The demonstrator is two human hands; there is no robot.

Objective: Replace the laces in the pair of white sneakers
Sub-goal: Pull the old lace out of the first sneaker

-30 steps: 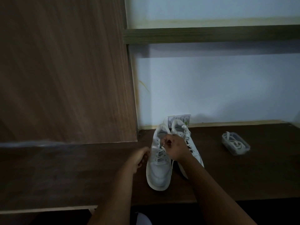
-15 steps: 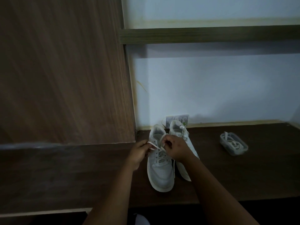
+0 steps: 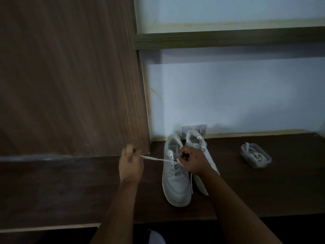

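The left hand (image 3: 131, 163) has swung out to the left, away from the near sneaker (image 3: 175, 175), drawing a length of white lace (image 3: 156, 159) taut between its grip and the shoe's upper eyelets. Half a second ago that hand sat close against the sneaker's side with only a short loop of lace showing; a second ago it was lower, beside the shoe. Its grip is now pinched tight on the lace end. The right hand (image 3: 191, 160) has stayed over the tongue, fingers curled, its grip apparently holding the other run of lace at the eyelets, though the exact pinch is hidden in the dim light.

Judging from this, a lace is being pulled out through the eyelets of the near sneaker, so unlacing is under way and the task is early. The second sneaker (image 3: 202, 147) stands just behind the right hand's grip, partly covered by it, laces in place. Well to the right of both grips on the tabletop (image 3: 263, 191) sits a clear plastic container (image 3: 255, 155) holding coiled white laces, probably the replacements, untouched. A loose lace tail hangs down the near sneaker's right side.
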